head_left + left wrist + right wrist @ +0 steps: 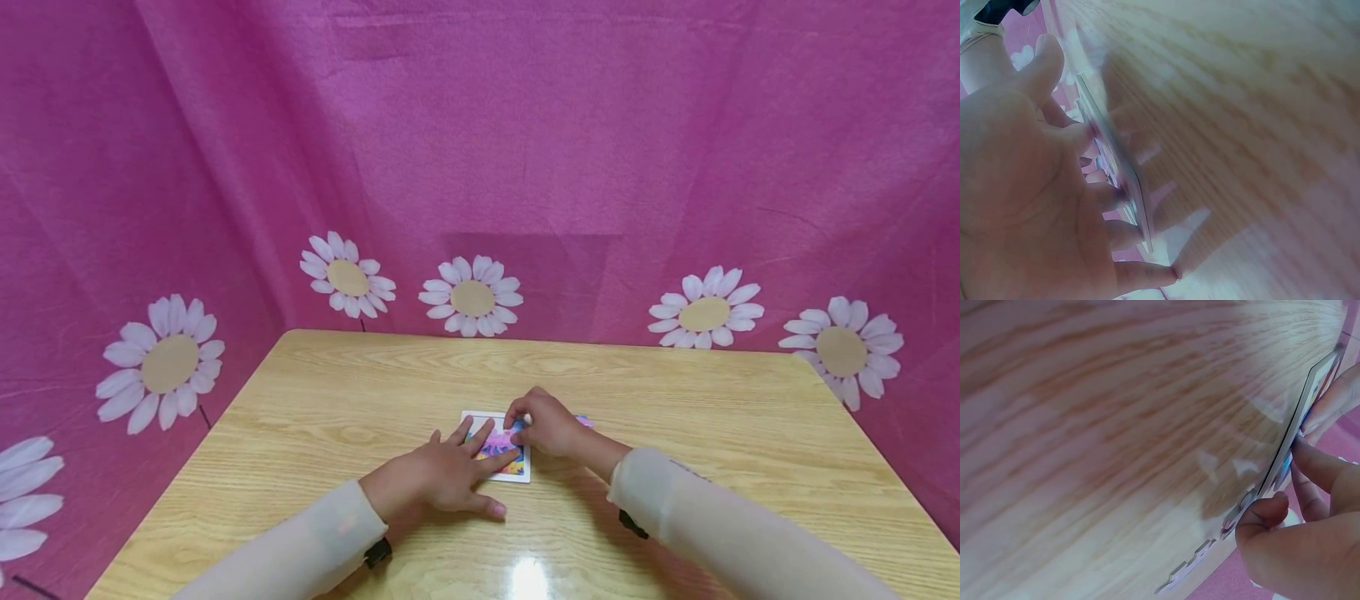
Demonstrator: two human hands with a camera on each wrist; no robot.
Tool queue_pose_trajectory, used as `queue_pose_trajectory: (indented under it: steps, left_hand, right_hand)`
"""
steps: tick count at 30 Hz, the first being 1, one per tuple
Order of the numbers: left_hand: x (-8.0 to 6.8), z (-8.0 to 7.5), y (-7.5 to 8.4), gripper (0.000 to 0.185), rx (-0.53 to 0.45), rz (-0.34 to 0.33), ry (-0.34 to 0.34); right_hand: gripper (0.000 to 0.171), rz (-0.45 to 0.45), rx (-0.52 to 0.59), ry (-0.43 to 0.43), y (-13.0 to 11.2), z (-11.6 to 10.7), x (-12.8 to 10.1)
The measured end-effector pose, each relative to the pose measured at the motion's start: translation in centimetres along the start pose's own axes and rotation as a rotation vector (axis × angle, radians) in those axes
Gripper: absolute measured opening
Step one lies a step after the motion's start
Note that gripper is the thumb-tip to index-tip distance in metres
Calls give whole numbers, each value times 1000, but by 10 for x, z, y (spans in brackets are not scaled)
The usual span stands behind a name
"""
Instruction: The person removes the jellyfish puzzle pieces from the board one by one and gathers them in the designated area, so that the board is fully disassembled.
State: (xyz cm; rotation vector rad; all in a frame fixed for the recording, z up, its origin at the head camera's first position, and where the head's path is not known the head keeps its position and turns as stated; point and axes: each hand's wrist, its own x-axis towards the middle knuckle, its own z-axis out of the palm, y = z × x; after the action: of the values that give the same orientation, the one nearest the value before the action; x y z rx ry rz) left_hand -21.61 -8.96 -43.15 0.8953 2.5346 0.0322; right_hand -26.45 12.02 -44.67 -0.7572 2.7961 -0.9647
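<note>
A small picture jigsaw puzzle (495, 462) in a white-bordered tray (517, 478) lies flat on the table. My left hand (450, 473) spreads over its left side, with fingertips across the picture and the thumb off the near edge. At the far right corner is my right hand (551, 425), index finger and thumb bent down. Between those two fingertips shows a bluish jigsaw piece (1282, 472), which they pinch at the tray's edge. The fingers hide part of this corner. In the left wrist view, the tray's thin side (1132, 181) passes behind the left fingers.
Loose jigsaw pieces (1188, 565) lie on the table right of the tray; one purple piece (584, 421) peeks out behind the right wrist. The wooden table (337, 383) meets a pink cloth (480, 167) with white daisies at its back and sides.
</note>
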Motion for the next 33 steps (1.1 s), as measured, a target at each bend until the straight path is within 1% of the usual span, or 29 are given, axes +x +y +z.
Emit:
queue_pose_trajectory:
  steps: [7,12,14,17,20,25,33]
  left_hand:
    - [0,-1,1,83,-4,-11,-5]
    - [1,-1,1,83,-2,-12,-6]
    - [1,-1,1,83,1,-10,-6]
    - [1,0,1,83,4,-8,-6]
    - [0,0,1,83,4,-8,-8]
    - [0,-1,2,83,2,-12,-10]
    - [0,-1,2,83,7,-14,-1]
  right_hand:
    - [16,6,-7,-1,0,0,0]
    - [30,56,23,26,2,1,1]
    - [33,77,35,32,2,2,1]
    - [28,92,49,32,2,1,1]
    - [23,86,58,29,1,0,1]
    - [22,91,95,34,0,0,-1]
    - [21,112,119,50,1,4,-1]
